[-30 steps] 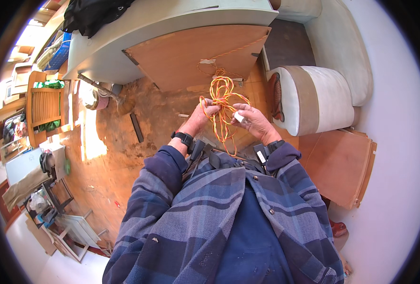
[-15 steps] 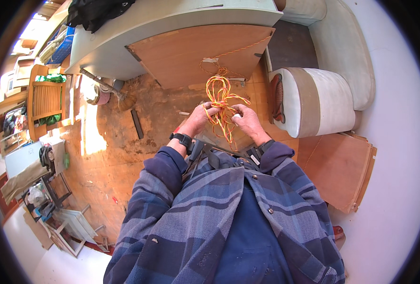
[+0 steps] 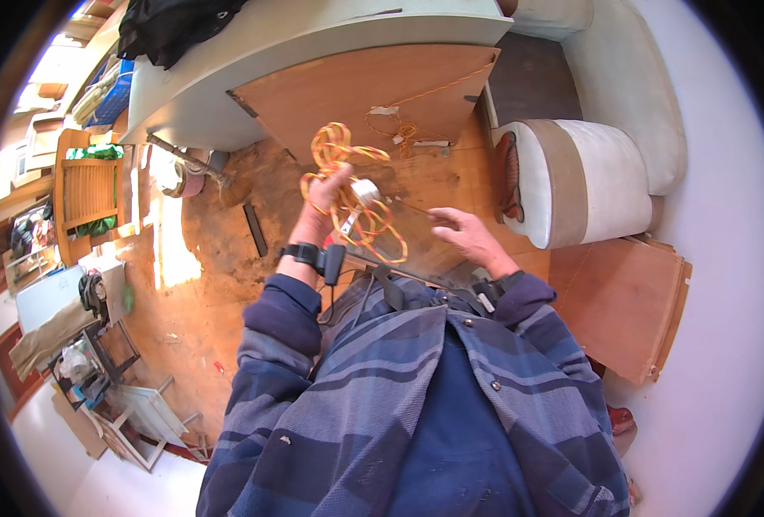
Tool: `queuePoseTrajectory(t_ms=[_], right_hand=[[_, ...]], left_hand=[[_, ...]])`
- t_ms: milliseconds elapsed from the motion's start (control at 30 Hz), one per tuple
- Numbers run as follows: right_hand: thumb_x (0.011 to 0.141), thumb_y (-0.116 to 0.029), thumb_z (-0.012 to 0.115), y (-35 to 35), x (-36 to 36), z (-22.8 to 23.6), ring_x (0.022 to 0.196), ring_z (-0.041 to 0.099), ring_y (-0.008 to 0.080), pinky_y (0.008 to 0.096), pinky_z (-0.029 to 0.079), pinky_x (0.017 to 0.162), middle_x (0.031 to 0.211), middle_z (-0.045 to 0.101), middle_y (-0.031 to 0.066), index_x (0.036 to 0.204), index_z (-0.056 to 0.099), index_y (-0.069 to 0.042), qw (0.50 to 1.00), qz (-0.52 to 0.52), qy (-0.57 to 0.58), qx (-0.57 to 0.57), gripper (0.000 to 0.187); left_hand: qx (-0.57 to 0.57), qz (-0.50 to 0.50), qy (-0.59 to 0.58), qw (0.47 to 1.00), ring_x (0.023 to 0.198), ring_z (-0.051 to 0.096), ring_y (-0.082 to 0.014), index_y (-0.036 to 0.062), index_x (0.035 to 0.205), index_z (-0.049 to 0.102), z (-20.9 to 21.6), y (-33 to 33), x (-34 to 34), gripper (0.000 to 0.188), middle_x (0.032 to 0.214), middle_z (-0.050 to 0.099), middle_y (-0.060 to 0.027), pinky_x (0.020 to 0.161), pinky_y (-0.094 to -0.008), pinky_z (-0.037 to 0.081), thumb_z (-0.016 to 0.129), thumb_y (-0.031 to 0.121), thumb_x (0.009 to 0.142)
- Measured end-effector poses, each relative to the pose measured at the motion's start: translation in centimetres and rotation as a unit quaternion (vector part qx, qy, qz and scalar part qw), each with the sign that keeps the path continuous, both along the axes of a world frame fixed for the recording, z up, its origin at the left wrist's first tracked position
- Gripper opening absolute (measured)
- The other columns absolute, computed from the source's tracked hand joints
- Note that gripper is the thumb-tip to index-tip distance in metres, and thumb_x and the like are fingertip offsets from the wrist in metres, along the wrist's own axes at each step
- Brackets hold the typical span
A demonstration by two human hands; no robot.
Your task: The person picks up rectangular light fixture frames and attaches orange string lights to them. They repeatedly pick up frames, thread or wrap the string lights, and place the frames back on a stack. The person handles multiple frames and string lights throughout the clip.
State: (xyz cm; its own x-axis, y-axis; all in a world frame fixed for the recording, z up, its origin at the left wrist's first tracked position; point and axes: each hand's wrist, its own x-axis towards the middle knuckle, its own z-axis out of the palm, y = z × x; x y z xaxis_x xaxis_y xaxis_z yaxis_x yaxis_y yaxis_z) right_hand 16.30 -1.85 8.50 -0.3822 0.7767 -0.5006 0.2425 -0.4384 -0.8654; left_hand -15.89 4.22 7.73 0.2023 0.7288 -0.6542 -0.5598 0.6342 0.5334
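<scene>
A looped bundle of orange-yellow twisted electrical wire (image 3: 334,142) is gripped in my left hand (image 3: 317,207), its loops spilling above and below the fingers. Against the loops, beside that hand, is a small white round piece (image 3: 364,191), whose kind I cannot make out. To the right, my right hand (image 3: 472,239) is apart from the bundle, fingers stretched toward it and parted. A thin dark line runs between the white piece and those fingertips; I cannot tell whether it is wire.
A brown board (image 3: 356,95) leans against the pale curved counter ahead, with more orange wire (image 3: 406,131) near its lower edge. A padded white-and-brown seat (image 3: 584,185) stands at the right above stacked boards (image 3: 619,302). A broom (image 3: 231,185) and a dark strip (image 3: 253,230) lie left.
My left hand has carried the wire bundle left and slightly up. My right hand has let go of the loops and moved right and down. The white piece now shows beside the bundle.
</scene>
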Motion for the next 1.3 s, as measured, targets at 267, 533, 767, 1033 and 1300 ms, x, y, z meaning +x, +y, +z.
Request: queuePoseTrajectory(t_ms=[267,533,767,1033,1300], right_hand=[[0.097,-0.018,0.066,-7.5,12.4,-1.9,0.089,0.067,0.0119,0.0254,0.054,0.072,0.105,0.07,0.0098,0.124,0.065,0.005,0.96,-0.215,-0.133,-0.12,0.035],[0.093,-0.019,0.068,-15.8,24.4,-4.1,0.098,0.072,0.026,0.0346,0.056,0.087,0.106,0.074,0.0178,0.111,0.072,0.007,0.881,-0.232,-0.413,0.03,0.031],[0.094,-0.029,0.068,-22.9,31.2,-4.3,0.101,0.071,0.037,0.0438,0.053,0.093,0.108,0.073,0.0263,0.111,0.072,0.007,0.742,-0.273,-0.612,0.019,0.04],[0.1,-0.037,0.06,-22.8,33.2,-8.2,0.085,0.071,0.0307,0.045,0.056,0.07,0.091,0.071,0.0184,0.097,0.073,0.003,0.795,-0.413,-0.363,-0.258,0.042],[0.093,-0.014,0.06,-20.8,33.2,-7.1,0.064,0.067,0.0213,0.0346,0.053,0.052,0.079,0.067,0.0086,0.088,0.07,-0.003,0.829,-0.418,-0.252,-0.274,0.016]], left_hand=[[-0.028,-0.306,0.165,0.937,0.09,0.072,-0.0167,0.0059,0.116,0.071,5.2,1.1,-9.1,0.03,0.103,0.074,-0.0037,0.082,-0.0364,0.059,0.066,0.031,0.101],[0.186,-0.632,0.423,0.622,0.119,0.061,-0.0363,0.0017,0.129,0.064,7.0,-2.7,-4.8,0.066,0.122,0.066,-0.0222,0.102,-0.0414,0.049,0.088,0.033,0.075],[0.272,-0.444,0.639,0.566,0.132,0.046,-0.0484,0.0022,0.121,0.06,5.4,-11.3,-1.9,0.054,0.141,0.049,-0.0316,0.11,-0.0513,0.045,0.079,0.01,0.071],[0.264,-0.301,0.696,0.596,0.143,0.037,-0.0479,0.0105,0.139,0.056,3.4,-14.6,2.1,0.064,0.155,0.036,-0.0273,0.117,-0.0501,0.038,0.068,-0.003,0.078],[0.252,-0.121,0.626,0.729,0.144,0.041,-0.0379,0.0035,0.138,0.058,1.4,-14.3,0.4,0.055,0.151,0.044,-0.0234,0.12,-0.0429,0.036,0.057,-0.007,0.084]])
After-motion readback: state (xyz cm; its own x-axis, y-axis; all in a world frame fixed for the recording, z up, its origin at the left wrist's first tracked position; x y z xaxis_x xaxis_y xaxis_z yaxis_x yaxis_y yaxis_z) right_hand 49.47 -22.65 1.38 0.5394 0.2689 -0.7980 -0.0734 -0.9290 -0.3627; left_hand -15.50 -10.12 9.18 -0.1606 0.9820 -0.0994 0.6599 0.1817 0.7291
